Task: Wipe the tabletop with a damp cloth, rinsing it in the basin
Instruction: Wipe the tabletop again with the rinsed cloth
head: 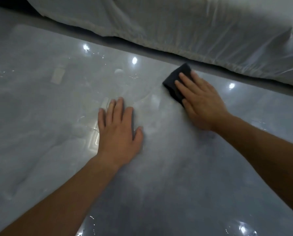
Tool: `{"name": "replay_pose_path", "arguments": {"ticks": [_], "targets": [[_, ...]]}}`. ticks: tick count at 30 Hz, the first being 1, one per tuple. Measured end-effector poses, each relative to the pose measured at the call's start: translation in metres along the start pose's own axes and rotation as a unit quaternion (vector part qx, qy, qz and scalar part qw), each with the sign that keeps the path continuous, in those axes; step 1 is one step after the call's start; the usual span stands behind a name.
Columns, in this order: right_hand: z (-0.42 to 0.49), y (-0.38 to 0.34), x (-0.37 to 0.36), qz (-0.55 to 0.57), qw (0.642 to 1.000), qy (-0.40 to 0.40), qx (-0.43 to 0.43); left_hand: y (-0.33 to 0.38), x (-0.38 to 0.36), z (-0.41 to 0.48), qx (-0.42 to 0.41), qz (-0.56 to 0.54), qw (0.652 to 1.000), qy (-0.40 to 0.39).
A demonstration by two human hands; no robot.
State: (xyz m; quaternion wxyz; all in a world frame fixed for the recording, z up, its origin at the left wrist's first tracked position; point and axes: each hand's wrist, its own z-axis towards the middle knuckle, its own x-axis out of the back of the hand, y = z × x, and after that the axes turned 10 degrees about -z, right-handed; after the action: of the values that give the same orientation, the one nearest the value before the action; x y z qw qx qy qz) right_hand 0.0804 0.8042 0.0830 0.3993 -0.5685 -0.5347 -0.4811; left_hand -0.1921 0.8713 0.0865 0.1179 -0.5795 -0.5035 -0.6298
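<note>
A glossy grey tabletop (167,176) fills the head view, with wet streaks and ceiling-light reflections on it. A dark folded cloth (176,80) lies near the table's far edge. My right hand (200,103) presses flat on the cloth with straight fingers, covering its near half. To the left of the cloth, my left hand (120,130) rests flat on the bare tabletop, fingers spread. No basin is in view.
White fabric under clear plastic sheeting (193,26) runs along the far side, just beyond the table's far edge (142,48). Water droplets (89,225) sit on the near part of the surface.
</note>
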Motion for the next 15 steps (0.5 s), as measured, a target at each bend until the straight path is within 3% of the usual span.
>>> {"name": "replay_pose_path", "arguments": {"ticks": [3, 5, 9, 13, 15], "targets": [[0.026, -0.014, 0.007, 0.038, 0.991, 0.003, -0.125, -0.011, 0.0, -0.009, 0.0, 0.018, 1.0, -0.01], [0.052, -0.041, 0.01, 0.045, 0.988, 0.023, -0.145, -0.015, 0.003, -0.009, 0.0, -0.024, 1.0, 0.01], [0.035, -0.073, 0.003, -0.003, 0.999, 0.038, 0.009, -0.019, 0.009, -0.008, 0.03, -0.133, 0.988, 0.077], [-0.048, -0.086, -0.009, -0.039, 0.979, 0.019, 0.199, -0.025, 0.008, -0.014, -0.004, -0.095, 0.994, 0.047], [-0.045, -0.063, -0.009, -0.06, 0.969, -0.002, 0.239, -0.025, 0.008, -0.013, -0.008, -0.065, 0.997, 0.029]]}}
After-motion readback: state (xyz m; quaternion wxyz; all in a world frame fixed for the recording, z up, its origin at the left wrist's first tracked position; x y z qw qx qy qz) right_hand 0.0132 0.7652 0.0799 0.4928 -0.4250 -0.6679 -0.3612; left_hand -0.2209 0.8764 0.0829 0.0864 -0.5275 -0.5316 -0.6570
